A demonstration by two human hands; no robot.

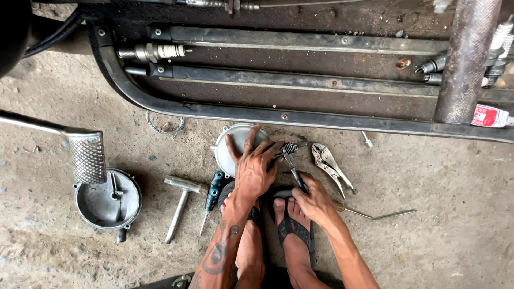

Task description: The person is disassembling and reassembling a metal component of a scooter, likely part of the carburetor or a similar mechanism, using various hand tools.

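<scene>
While my left hand [251,171] pinches the small toothed part [289,147] and my right hand [313,200] clamps pliers [293,170] on it, slippage is likely. Cause: I have no vise, only concrete floor [428,176].

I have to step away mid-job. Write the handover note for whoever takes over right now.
Left hand: holds a small metal part at its fingertips, above the round metal cover.
Right hand: grips pliers, their nose on that part.
Nearby on the concrete: locking pliers, blue-handled screwdriver, T-shaped wrench, open round housing.
Done: housing open, cover off.
Left: the part is not yet released from the pliers.
</scene>
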